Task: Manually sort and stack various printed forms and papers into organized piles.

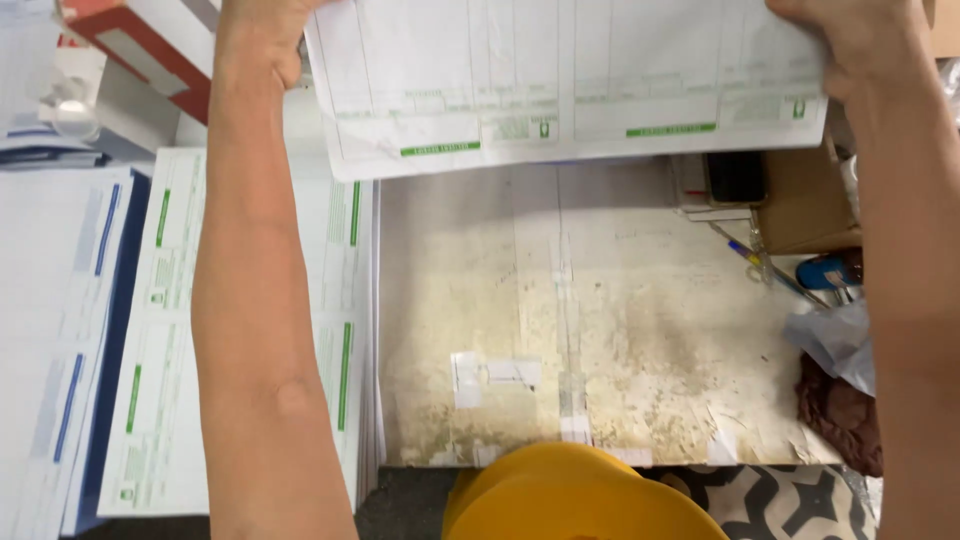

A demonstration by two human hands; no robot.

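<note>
both forearms are bare, sleeveless, with nothing worn at either wrist.

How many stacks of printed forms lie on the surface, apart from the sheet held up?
2: a green-printed stack passing under the left forearm, and a blue-printed stack at the far left edge. Both hands, left hand and right hand, grip the raised sheet. More may lie out of frame.

From my remote feed: worn, stained worktop (pixel 620 330) patched with tape strips. At left, stack of green-printed forms (pixel 165 330) beside stack of blue-printed sheets (pixel 50 350). Red-and-white box (pixel 150 50) at top left. At right, dark phone (pixel 736 178) beside brown cardboard box (pixel 805 205), blue pen (pixel 745 252) just below, crumpled plastic bag (pixel 835 340), dark cloth (pixel 840 410). Yellow rounded object (pixel 580 500) at bottom edge, patterned floor (pixel 790 500) beside it.
</note>
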